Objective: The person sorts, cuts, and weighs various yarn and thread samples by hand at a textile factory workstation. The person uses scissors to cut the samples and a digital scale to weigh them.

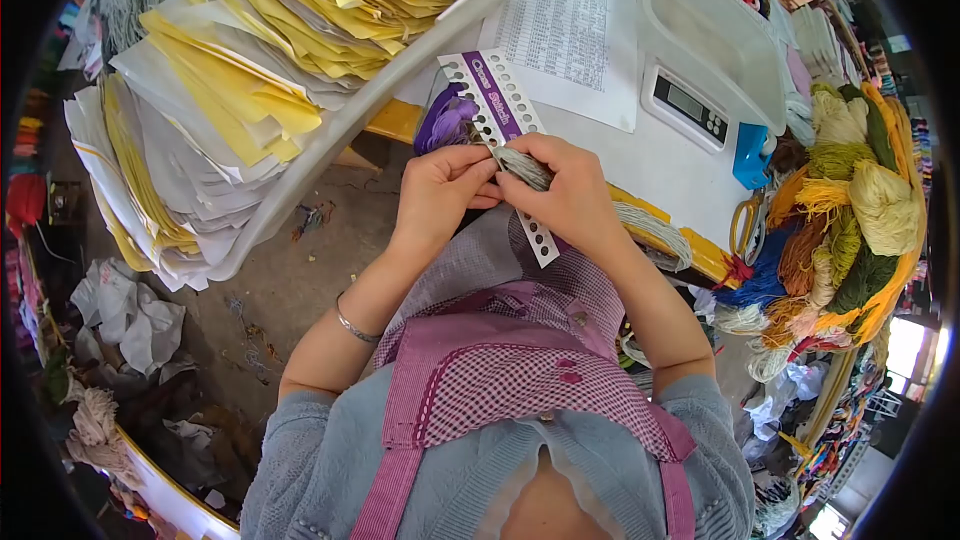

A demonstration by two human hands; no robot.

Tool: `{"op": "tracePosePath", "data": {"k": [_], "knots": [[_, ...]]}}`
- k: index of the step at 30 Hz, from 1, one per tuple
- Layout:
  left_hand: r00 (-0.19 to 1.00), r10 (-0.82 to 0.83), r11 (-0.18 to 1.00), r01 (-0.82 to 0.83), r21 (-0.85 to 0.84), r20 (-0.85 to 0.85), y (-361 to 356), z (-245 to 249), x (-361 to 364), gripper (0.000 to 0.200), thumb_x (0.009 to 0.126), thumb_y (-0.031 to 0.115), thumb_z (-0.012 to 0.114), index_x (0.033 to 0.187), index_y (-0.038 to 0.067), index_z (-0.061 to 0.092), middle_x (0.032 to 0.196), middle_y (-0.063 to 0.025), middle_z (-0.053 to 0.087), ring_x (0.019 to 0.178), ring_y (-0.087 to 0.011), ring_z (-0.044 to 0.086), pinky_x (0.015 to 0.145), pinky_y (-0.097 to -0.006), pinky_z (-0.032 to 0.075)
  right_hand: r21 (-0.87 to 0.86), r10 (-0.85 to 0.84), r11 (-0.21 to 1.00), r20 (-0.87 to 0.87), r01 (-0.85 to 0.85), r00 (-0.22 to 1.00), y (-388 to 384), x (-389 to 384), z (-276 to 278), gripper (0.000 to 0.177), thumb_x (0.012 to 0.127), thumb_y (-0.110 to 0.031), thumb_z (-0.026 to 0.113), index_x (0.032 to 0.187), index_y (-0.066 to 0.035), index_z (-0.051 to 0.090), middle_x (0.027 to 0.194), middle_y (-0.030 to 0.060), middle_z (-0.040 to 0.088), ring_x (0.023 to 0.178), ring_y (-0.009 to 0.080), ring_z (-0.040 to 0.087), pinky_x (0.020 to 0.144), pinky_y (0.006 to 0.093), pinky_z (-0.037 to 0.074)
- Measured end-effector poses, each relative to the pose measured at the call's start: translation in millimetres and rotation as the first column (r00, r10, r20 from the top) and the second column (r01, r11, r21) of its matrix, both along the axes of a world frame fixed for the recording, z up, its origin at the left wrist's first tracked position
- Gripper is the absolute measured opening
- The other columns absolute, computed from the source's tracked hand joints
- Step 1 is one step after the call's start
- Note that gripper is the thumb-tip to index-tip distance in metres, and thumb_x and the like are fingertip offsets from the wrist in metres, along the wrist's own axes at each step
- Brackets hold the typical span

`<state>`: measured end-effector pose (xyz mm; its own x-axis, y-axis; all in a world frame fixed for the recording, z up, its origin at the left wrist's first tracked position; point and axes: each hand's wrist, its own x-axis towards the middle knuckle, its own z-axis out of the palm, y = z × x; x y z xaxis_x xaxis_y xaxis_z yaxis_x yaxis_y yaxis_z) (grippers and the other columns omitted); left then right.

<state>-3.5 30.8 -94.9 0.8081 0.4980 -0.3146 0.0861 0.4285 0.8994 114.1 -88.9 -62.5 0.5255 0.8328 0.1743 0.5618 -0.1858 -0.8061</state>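
Observation:
A bundle of grey embroidery thread lies across a white and purple thread card, which has rows of punched holes and lettering reading "Cross Stitch". My right hand is closed round the grey thread. Close beside it, my left hand pinches at the thread's end, over the card; the exact grip of its fingertips is partly hidden. Purple thread hangs from the card's left side, just above my left hand. The card's lower end shows below my hands, over my lap.
A large tray full of yellow and white paper packets stands at left. On the table are a printed sheet, a digital scale, a clear plastic box, a blue dispenser and scissors. Coloured skeins pile up at right.

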Motion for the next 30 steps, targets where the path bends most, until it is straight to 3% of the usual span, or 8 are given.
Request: {"op": "tracePosePath", "data": {"k": [2, 6, 11, 14, 21, 24, 26, 30], "knots": [[0.998, 0.011, 1.000, -0.012, -0.022, -0.068, 2.4, 1.4, 1.7, 0.019, 0.091, 0.009, 0.061, 0.106, -0.001, 0.066, 0.088, -0.0075, 0.069, 0.071, -0.0128, 0.067, 0.066, -0.0236, 0.056, -0.138, -0.057, 0.990, -0.237, 0.024, 0.970, 2.2, 1.6, 6.7, 0.023, 0.076, -0.014, 0.068, 0.097, -0.003, 0.065, 0.082, 0.0072, 0.066, 0.070, 0.0117, 0.060, 0.065, 0.0267, 0.048], [0.995, 0.004, 0.999, -0.008, -0.038, -0.097, 7.0, 0.5, 2.0, 0.019, 0.090, 0.012, 0.063, 0.102, -0.001, 0.066, 0.088, -0.0082, 0.069, 0.069, -0.0133, 0.067, 0.064, -0.0234, 0.055, -0.114, -0.060, 0.993, -0.169, 0.041, 0.984, 5.6, -0.4, -5.2, 0.024, 0.077, -0.013, 0.068, 0.097, -0.001, 0.063, 0.080, 0.0049, 0.065, 0.067, 0.0089, 0.058, 0.063, 0.0245, 0.048], [0.975, 0.160, 0.986, -0.152, 0.065, -0.152, 26.4, -7.8, -28.0, 0.017, 0.089, 0.009, 0.056, 0.100, -0.003, 0.060, 0.084, -0.0120, 0.068, 0.068, -0.0173, 0.067, 0.061, -0.0257, 0.055, -0.140, -0.086, 0.990, -0.391, 0.033, 0.916, 4.0, 7.2, -9.0, 0.027, 0.078, -0.007, 0.065, 0.102, 0.002, 0.058, 0.077, 0.0019, 0.063, 0.063, 0.0057, 0.055, 0.057, 0.0204, 0.044], [0.995, 0.103, 0.977, -0.100, -0.186, 0.009, 39.7, -2.0, -44.2, 0.018, 0.091, 0.012, 0.057, 0.100, -0.003, 0.061, 0.089, -0.0120, 0.068, 0.074, -0.0187, 0.069, 0.064, -0.0269, 0.058, -0.141, -0.079, 0.990, -0.430, 0.020, 0.899, 4.0, 7.6, -3.2, 0.026, 0.079, -0.006, 0.065, 0.103, 0.002, 0.058, 0.075, 0.0008, 0.061, 0.063, 0.0041, 0.053, 0.056, 0.0198, 0.043], [0.985, 0.146, 0.961, -0.119, -0.250, 0.094, 34.0, -12.6, -43.2, 0.021, 0.094, 0.016, 0.058, 0.105, -0.002, 0.062, 0.097, -0.0089, 0.067, 0.078, -0.0146, 0.065, 0.067, -0.0260, 0.057, -0.100, -0.081, 0.994, -0.315, 0.052, 0.946, 4.3, 7.6, -11.5, 0.028, 0.080, -0.008, 0.067, 0.105, 0.002, 0.059, 0.075, 0.0017, 0.062, 0.065, 0.0048, 0.054, 0.059, 0.0214, 0.044], [0.896, 0.053, 0.789, 0.234, -0.568, 0.441, 31.3, -8.4, -34.9, 0.025, 0.097, 0.020, 0.051, 0.109, 0.000, 0.060, 0.101, -0.0100, 0.067, 0.078, -0.0146, 0.063, 0.066, -0.0260, 0.055, -0.086, -0.064, 0.996, -0.334, 0.038, 0.940, 5.2, 8.8, -13.3, 0.034, 0.074, -0.020, 0.072, 0.100, -0.001, 0.062, 0.075, 0.0120, 0.065, 0.069, 0.0218, 0.064, 0.067, 0.0310, 0.049], [0.902, -0.100, 0.801, 0.323, -0.504, 0.419, 27.9, 6.0, -30.0, 0.033, 0.098, 0.020, 0.044, 0.122, 0.000, 0.054, 0.104, -0.0125, 0.066, 0.079, -0.0168, 0.064, 0.065, -0.0266, 0.054, -0.025, 0.001, 1.000, -0.262, -0.008, 0.965, 6.5, 12.3, -15.2, 0.034, 0.075, -0.022, 0.073, 0.099, -0.002, 0.061, 0.081, 0.0152, 0.066, 0.077, 0.0286, 0.065, 0.072, 0.0352, 0.050], [0.902, -0.425, 0.905, 0.423, -0.039, -0.083, 15.2, 37.2, -7.7, 0.050, 0.092, 0.008, 0.042, 0.142, 0.011, 0.039, 0.103, -0.0102, 0.068, 0.060, -0.0132, 0.066, 0.045, -0.0193, 0.048, -0.086, -0.019, 0.996, 0.090, 0.027, 0.996, 8.2, 10.3, -0.5, 0.045, 0.071, -0.013, 0.070, 0.108, -0.004, 0.048, 0.103, 0.0216, 0.053, 0.083, 0.0415, 0.060, 0.073, 0.0444, 0.049]]}}
